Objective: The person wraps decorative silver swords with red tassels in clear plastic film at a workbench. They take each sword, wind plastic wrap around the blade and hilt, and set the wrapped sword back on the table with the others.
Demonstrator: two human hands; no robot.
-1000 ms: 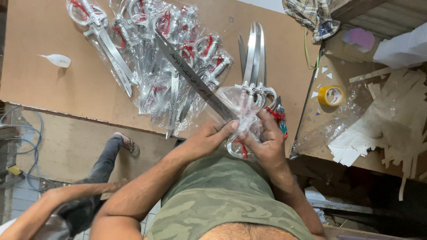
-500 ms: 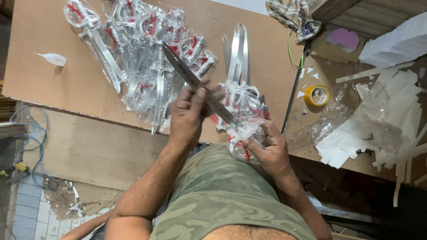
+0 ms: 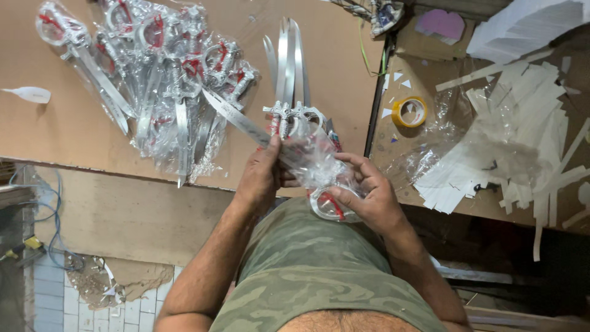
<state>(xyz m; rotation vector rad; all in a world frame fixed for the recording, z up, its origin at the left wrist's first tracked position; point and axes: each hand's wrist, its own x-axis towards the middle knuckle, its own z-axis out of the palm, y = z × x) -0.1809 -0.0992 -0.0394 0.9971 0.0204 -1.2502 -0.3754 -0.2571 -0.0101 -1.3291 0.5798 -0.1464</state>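
While half a second back my left hand (image 3: 263,178) lay flat over the blade further up the board, it has since slid back toward me and now pinches the toy sword (image 3: 246,126) near its guard, so the clear plastic sleeve (image 3: 316,163) sits bunched over the hilt end rather than loose; to my eye the bagging of this piece is well along. My left fingers are curled, thumb on top, closed on the blade through the film. My right hand (image 3: 362,197) is half closed, fingers spread around the bagged hilt with its red grip, holding it against my lap. Just beyond, three bare swords (image 3: 287,67) lie on the brown board (image 3: 74,138), and the pile of bagged swords (image 3: 166,80) lies to the left, with a roll of yellow tape (image 3: 409,112) off right
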